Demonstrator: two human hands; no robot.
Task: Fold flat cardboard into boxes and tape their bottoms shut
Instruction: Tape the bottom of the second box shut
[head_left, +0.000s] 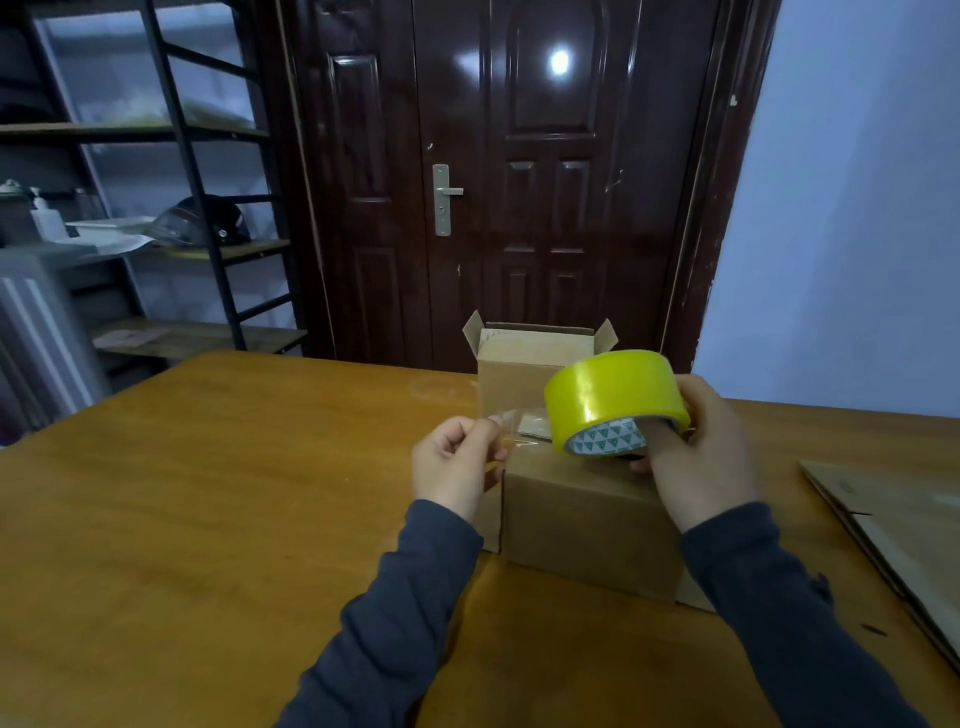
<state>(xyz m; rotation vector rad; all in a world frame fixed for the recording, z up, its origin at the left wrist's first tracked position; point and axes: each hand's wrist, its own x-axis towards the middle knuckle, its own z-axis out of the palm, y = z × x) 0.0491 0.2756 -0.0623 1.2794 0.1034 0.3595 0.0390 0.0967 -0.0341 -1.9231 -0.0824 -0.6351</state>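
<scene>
1. The tape roll (613, 400) is wound of glossy yellow plastic film, and its core is lined with printed paper.
2. The tape strip (519, 423) is seen as thin, clear, shiny film.
3. The near box (587, 525), the far box (519, 374) and the flat cardboard (893, 519) are made of matt brown cardboard.
4. The table (208, 493) is topped with smooth orange-brown wood of slight sheen.
5. The door (519, 156) is finished in a dark high gloss, in which a light is mirrored. The door handle (444, 200) is of pale satin metal.
6. The sleeves (395, 623) are made of dark matt cloth.
</scene>
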